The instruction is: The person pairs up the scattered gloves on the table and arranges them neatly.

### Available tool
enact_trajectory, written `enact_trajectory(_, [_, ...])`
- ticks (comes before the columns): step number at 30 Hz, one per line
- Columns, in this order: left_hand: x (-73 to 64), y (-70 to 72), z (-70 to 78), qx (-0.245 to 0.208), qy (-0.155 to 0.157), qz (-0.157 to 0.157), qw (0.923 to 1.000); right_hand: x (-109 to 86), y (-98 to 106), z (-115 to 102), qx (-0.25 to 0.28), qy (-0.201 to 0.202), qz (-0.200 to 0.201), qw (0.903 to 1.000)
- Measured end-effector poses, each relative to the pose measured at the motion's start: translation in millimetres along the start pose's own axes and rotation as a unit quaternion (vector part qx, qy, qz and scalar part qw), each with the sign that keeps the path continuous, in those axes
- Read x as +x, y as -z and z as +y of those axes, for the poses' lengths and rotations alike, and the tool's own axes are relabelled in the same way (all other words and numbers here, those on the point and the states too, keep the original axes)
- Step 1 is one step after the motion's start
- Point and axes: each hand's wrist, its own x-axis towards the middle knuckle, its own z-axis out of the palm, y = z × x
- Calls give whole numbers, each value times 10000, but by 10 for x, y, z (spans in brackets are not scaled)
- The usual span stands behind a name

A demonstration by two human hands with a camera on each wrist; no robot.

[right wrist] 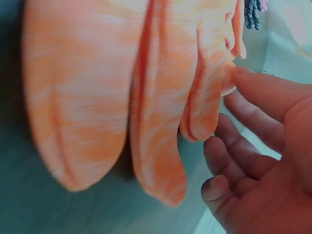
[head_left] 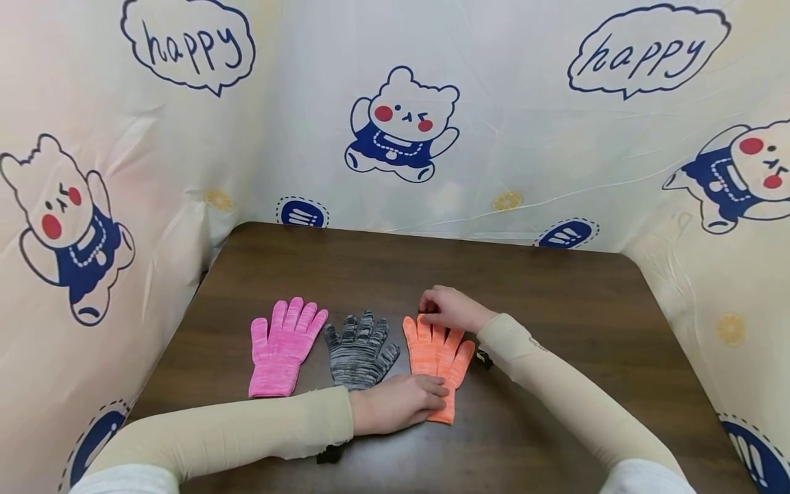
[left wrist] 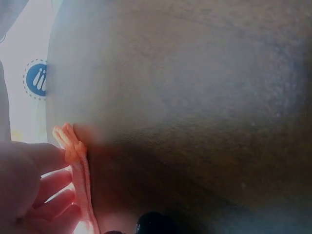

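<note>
On the table lies an orange knit glove (head_left: 432, 353), its fingers toward the far side. My left hand (head_left: 404, 405) is at its cuff end; in the left wrist view the thumb touches a raised orange fold (left wrist: 75, 152), and the other fingers are bent against the glove. At the far end my right hand (head_left: 453, 309) pinches a fingertip of the glove between thumb and index finger; the right wrist view shows the other fingers (right wrist: 243, 161) loosely bent. To the left lie a black-and-grey striped glove (head_left: 361, 353), partly behind my left hand, and a pink glove (head_left: 286, 350).
The dark brown wooden table (head_left: 524, 288) is enclosed by a pale cloth (head_left: 506, 116) with printed bears and "happy" bubbles. A small black object (head_left: 330, 453) sits under the left wrist, another (head_left: 485, 359) beside the right wrist.
</note>
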Motion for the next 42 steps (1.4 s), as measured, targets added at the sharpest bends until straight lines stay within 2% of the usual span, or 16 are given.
enact_trajectory(4, [6,-11,-14,-148,54,-34,9999,51,-19,-20,-72,-76,-149,9998])
enact_trajectory(8, [14,-6,-28,-297,62,-43,9995,74,-16,-21,143,-107,-191,9997])
enact_trajectory(16, [5,0,-55,-317,-33,27,9995,100,-25,-9,103,-63,-250,9996])
enact_trajectory(21, [13,-20,-79,-420,-24,91,9991,106,5,-26,-36,-10,-173,9998])
enact_trajectory(27, [5,-43,-97,-563,81,-10,9984,140,34,-37,-87,-151,-57,9998])
enact_trajectory(35, [8,-30,-81,-647,126,-72,9978,171,3,-54,-344,-264,-339,9985])
enact_trajectory(42, [4,-41,-84,-718,100,-53,9974,149,10,-65,-796,-339,-85,9962])
